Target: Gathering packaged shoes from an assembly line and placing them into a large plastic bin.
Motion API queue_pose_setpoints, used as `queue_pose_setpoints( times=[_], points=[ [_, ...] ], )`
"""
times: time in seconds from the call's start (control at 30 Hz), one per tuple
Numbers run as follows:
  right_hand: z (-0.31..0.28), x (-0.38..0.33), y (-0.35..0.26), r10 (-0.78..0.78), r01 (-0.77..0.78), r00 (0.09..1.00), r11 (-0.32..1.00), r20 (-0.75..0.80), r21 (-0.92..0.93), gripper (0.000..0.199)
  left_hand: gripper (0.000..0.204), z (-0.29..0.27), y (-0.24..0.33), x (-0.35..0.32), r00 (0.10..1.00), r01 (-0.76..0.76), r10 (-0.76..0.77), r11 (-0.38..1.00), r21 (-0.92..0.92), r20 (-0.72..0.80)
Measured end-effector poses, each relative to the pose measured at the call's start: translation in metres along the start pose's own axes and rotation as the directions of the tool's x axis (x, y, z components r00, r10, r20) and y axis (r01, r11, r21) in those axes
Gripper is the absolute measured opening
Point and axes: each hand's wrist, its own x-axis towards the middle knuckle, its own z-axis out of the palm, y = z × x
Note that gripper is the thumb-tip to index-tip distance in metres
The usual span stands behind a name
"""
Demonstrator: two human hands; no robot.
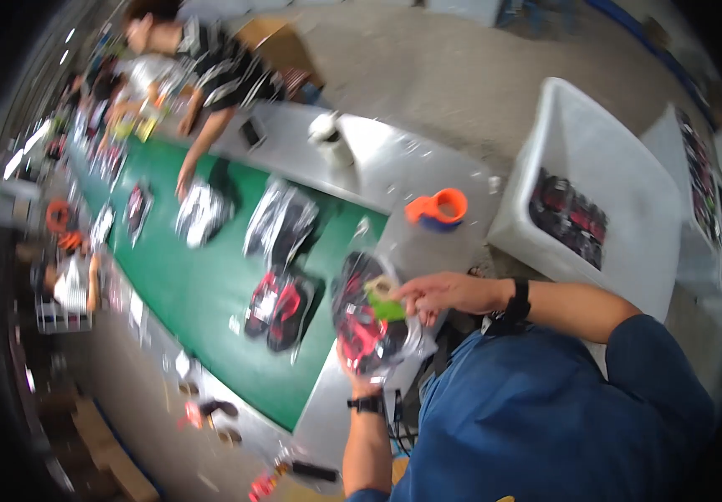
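A clear plastic bag with black and red footwear [359,330], apparently sandals, is held in front of me over the metal end of the table. My left hand [356,372] grips it from its near left side, the fingers partly hidden by the bag. Closed at the bag's right edge, my right hand [444,294] pinches a small green and beige piece [387,308] lying against the plastic; its kind is too blurred to tell. Just left of the bag, another bagged pair of black and red sandals [279,309] lies on the green conveyor belt [210,309].
More bagged pairs [281,222] lie farther up the belt. An orange tape dispenser [440,209], a white bottle [330,140] and a phone [252,132] rest on the metal edge. To the right stands a white bin [518,205] with packed footwear. A co-worker [227,71] reaches over the belt.
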Motion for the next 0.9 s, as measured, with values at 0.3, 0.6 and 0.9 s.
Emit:
queue_pose_setpoints(
  times=[0.3,0.6,0.9],
  points=[
    [-0.111,-0.11,-0.017,-0.328,0.211,0.866,0.924,-0.378,-0.318,0.05,0.075,0.067,0.042,0.008,0.938,0.286,-0.266,0.956,-0.064,0.223],
    [-0.215,-0.252,0.052,-0.32,0.3,0.943,0.936,-0.092,-0.184,0.059,0.073,0.299,0.005,0.073,0.578,0.375,-0.558,0.83,0.413,0.596],
    [-0.286,-0.44,0.159,-0.07,0.366,0.519,0.919,-0.852,0.148,0.052,0.045,0.36,-0.12,0.075,0.84,0.286,-0.513,0.696,0.659,0.177]
  ],
)
